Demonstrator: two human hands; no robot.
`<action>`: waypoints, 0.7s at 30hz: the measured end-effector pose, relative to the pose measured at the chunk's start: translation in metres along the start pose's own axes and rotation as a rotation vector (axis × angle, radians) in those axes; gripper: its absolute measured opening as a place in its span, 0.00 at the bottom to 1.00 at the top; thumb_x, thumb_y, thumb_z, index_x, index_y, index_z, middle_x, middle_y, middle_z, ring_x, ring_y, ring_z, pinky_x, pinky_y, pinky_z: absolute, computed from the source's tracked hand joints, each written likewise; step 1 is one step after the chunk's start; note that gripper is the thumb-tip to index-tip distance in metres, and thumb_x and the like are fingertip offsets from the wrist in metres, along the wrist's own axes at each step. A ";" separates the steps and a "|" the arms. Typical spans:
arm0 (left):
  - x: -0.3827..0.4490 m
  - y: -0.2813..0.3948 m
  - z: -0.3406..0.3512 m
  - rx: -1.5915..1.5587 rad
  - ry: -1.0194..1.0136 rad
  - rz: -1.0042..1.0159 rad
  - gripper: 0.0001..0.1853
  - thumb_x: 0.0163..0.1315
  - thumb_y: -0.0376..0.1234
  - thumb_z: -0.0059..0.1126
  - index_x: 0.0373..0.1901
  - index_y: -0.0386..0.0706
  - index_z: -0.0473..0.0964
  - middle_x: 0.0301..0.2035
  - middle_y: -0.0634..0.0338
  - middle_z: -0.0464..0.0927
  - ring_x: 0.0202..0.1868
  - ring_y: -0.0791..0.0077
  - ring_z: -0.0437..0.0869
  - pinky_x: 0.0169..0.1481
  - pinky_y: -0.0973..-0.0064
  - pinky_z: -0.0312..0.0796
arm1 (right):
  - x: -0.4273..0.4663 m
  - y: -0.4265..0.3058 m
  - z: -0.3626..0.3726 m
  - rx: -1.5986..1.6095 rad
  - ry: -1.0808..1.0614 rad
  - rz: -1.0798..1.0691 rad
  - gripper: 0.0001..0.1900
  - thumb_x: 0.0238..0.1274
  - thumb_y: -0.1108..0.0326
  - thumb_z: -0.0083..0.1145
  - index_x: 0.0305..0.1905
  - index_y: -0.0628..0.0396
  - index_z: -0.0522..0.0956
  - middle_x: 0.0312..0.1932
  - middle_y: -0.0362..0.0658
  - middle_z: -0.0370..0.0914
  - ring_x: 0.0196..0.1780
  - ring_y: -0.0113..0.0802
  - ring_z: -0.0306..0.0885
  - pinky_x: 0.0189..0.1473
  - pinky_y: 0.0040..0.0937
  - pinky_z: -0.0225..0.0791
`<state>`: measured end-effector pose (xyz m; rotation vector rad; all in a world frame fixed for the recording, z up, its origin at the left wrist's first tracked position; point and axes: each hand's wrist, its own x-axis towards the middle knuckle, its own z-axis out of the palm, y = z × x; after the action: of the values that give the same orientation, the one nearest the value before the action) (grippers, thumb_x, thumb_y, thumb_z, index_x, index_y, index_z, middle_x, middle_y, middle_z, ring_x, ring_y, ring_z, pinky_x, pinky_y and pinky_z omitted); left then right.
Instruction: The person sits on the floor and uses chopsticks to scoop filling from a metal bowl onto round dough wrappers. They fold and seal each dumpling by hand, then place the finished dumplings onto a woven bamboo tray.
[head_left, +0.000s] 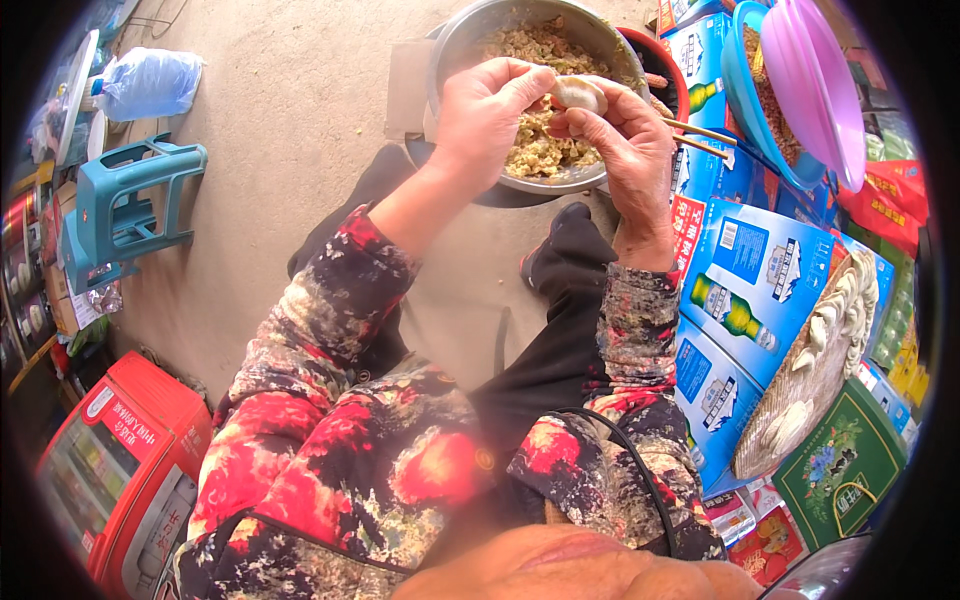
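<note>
Both my hands hold one pale dumpling (580, 95) above a large metal bowl (448, 46) of chopped filling (551, 146). The thumb and fingers of my left hand (499, 112) pinch the dumpling's left edge. My right hand (626, 139) grips its right side and underside, with the thumb in front. A pair of chopsticks (699, 133) sticks out to the right behind my right hand; their other ends are hidden. At the right, a woven tray (780, 397) carries several shaped dumplings (836, 307), mostly along its far and right edges.
Blue beer cartons (757, 247) support the tray. A blue basin (739, 45) with corn and a pink basin (814, 82) stand upper right, and a red tub (675, 75) is behind the bowl. Blue plastic stools (139, 195), a water bottle (150, 84) and a red cabinet (127, 450) are left.
</note>
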<state>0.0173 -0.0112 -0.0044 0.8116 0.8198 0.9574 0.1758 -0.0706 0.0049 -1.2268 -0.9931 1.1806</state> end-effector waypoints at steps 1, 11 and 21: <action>-0.001 0.000 0.000 0.040 0.024 0.010 0.09 0.70 0.33 0.64 0.40 0.34 0.84 0.32 0.63 0.83 0.34 0.83 0.79 0.42 0.82 0.72 | 0.000 0.000 0.001 -0.003 -0.004 -0.007 0.16 0.65 0.76 0.63 0.56 0.65 0.80 0.46 0.42 0.86 0.46 0.26 0.84 0.51 0.24 0.76; -0.003 0.009 0.005 0.058 0.021 0.001 0.09 0.68 0.32 0.65 0.39 0.33 0.84 0.34 0.61 0.85 0.36 0.81 0.82 0.43 0.81 0.73 | 0.001 0.006 -0.003 -0.005 -0.032 -0.022 0.17 0.67 0.74 0.64 0.58 0.65 0.79 0.45 0.45 0.86 0.43 0.30 0.86 0.49 0.27 0.79; 0.001 0.001 0.006 0.038 0.089 0.117 0.07 0.67 0.30 0.65 0.37 0.33 0.84 0.33 0.60 0.85 0.35 0.81 0.83 0.43 0.81 0.74 | -0.001 0.002 0.001 0.044 -0.002 0.011 0.16 0.65 0.74 0.66 0.56 0.65 0.80 0.45 0.41 0.85 0.45 0.24 0.83 0.48 0.24 0.77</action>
<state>0.0221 -0.0107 -0.0010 0.8617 0.8768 1.0907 0.1749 -0.0715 0.0034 -1.1979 -0.9581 1.2071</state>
